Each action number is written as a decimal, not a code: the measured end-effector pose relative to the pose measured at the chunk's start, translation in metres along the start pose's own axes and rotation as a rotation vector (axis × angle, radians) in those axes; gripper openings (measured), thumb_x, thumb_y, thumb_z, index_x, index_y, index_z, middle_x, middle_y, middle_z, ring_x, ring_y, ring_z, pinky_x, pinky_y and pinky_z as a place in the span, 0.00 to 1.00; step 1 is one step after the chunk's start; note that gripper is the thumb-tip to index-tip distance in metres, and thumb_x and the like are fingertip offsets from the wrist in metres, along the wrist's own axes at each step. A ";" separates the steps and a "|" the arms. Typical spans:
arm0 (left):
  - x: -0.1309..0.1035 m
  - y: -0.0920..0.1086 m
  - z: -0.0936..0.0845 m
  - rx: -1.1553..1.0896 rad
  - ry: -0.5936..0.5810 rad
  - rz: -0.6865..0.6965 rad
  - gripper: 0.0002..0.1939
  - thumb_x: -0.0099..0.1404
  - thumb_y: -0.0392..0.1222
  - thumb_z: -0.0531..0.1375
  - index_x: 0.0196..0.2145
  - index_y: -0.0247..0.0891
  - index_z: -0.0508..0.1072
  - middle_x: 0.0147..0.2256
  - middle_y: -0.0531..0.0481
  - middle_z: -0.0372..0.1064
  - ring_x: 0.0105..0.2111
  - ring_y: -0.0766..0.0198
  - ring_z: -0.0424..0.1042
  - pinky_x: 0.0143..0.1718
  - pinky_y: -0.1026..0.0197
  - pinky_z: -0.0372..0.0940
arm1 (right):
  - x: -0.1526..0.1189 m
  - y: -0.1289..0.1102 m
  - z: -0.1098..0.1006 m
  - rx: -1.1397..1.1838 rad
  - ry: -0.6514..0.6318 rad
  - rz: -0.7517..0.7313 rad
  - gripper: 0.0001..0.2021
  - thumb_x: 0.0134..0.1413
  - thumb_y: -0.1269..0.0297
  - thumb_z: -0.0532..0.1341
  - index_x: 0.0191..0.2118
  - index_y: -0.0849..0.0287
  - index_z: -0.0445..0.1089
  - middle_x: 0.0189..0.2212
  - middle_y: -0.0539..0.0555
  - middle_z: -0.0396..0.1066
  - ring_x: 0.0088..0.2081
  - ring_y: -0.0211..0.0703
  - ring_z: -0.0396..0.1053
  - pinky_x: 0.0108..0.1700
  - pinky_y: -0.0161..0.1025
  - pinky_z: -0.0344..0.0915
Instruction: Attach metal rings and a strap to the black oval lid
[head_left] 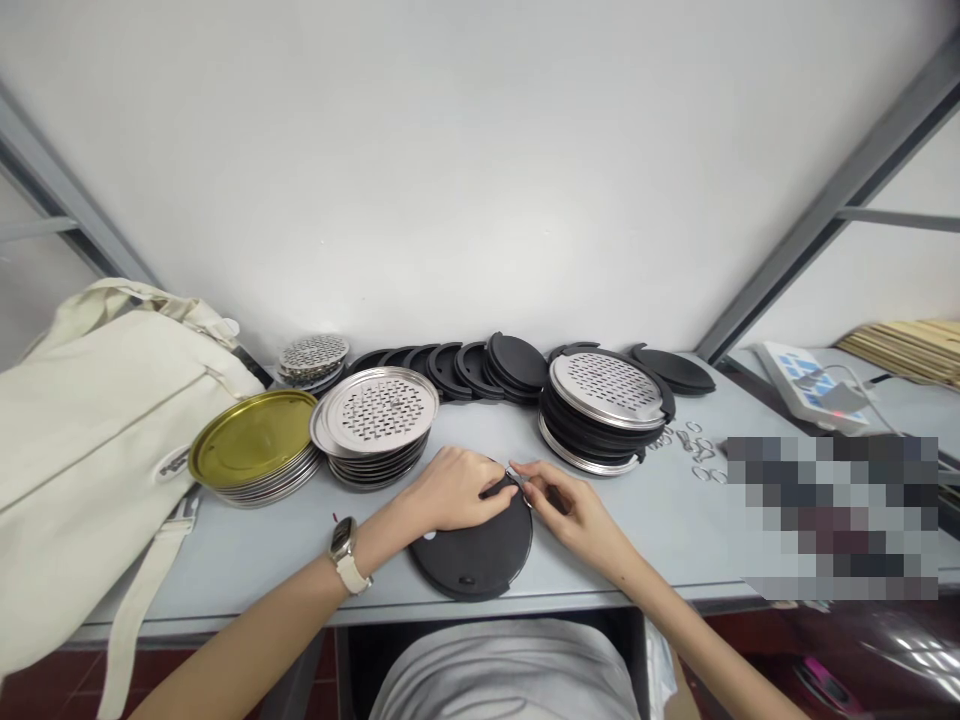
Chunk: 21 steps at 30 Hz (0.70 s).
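Note:
A dark round plate (480, 555) lies on the grey table in front of me, near its front edge. My left hand (465, 490), with a watch on the wrist, rests over the plate's far side, thumb and fingers closed on its rim. At that same rim my right hand (566, 505) pinches a small shiny metal piece, probably a ring or clip; the fingers partly hide it. Behind my left hand stands a stack of silver perforated discs (382, 410). Beyond my right hand is a stack of black holders topped by a perforated silver disc (607, 385).
Gold-coloured round lids (255, 440) are stacked at left, beside a cream bag (112, 430). Black round holders (517, 362) line the wall. Loose metal rings (701, 448) lie right of the black stack. A power strip (810, 385) sits farther right, near a blurred-out patch.

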<state>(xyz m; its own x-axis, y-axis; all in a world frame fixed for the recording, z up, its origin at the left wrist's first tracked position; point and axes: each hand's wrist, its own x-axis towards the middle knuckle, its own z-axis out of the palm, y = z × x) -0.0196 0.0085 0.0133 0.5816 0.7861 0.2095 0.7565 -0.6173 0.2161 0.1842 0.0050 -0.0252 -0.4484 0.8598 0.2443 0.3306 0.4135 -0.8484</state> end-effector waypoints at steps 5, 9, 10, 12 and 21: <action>0.000 -0.001 0.000 -0.008 0.000 -0.003 0.16 0.67 0.48 0.54 0.25 0.37 0.69 0.23 0.51 0.70 0.22 0.65 0.67 0.24 0.61 0.46 | 0.000 -0.003 0.000 -0.038 0.012 -0.014 0.15 0.64 0.60 0.52 0.50 0.59 0.69 0.25 0.49 0.63 0.28 0.40 0.62 0.32 0.35 0.61; 0.000 0.000 0.000 0.001 -0.006 -0.006 0.15 0.67 0.47 0.55 0.26 0.37 0.70 0.23 0.51 0.70 0.22 0.65 0.67 0.24 0.62 0.47 | 0.000 -0.007 -0.001 -0.033 0.001 -0.003 0.15 0.64 0.60 0.52 0.51 0.60 0.68 0.25 0.48 0.62 0.27 0.39 0.61 0.31 0.34 0.60; 0.000 0.000 -0.001 0.002 -0.007 -0.004 0.15 0.67 0.47 0.55 0.26 0.37 0.70 0.23 0.51 0.70 0.22 0.65 0.66 0.24 0.62 0.47 | -0.001 -0.007 -0.001 -0.028 -0.003 0.000 0.15 0.64 0.61 0.52 0.51 0.60 0.67 0.25 0.48 0.62 0.27 0.39 0.61 0.31 0.34 0.60; 0.000 0.001 -0.001 0.004 -0.003 0.000 0.15 0.67 0.47 0.55 0.26 0.37 0.70 0.23 0.51 0.70 0.22 0.65 0.66 0.24 0.62 0.46 | -0.001 -0.006 -0.001 -0.023 -0.008 0.002 0.15 0.64 0.61 0.52 0.51 0.60 0.67 0.25 0.48 0.62 0.27 0.39 0.60 0.32 0.34 0.60; 0.000 0.000 -0.001 -0.014 -0.002 -0.014 0.16 0.66 0.47 0.55 0.23 0.37 0.68 0.23 0.51 0.70 0.22 0.65 0.67 0.24 0.60 0.46 | 0.000 -0.003 -0.002 -0.047 0.029 -0.030 0.14 0.64 0.61 0.53 0.50 0.58 0.70 0.32 0.53 0.71 0.31 0.42 0.67 0.36 0.37 0.66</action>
<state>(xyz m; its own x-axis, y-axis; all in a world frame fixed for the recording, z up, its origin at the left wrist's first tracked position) -0.0198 0.0082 0.0139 0.5717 0.7946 0.2045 0.7601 -0.6068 0.2326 0.1847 0.0042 -0.0219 -0.4347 0.8547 0.2839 0.3560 0.4526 -0.8176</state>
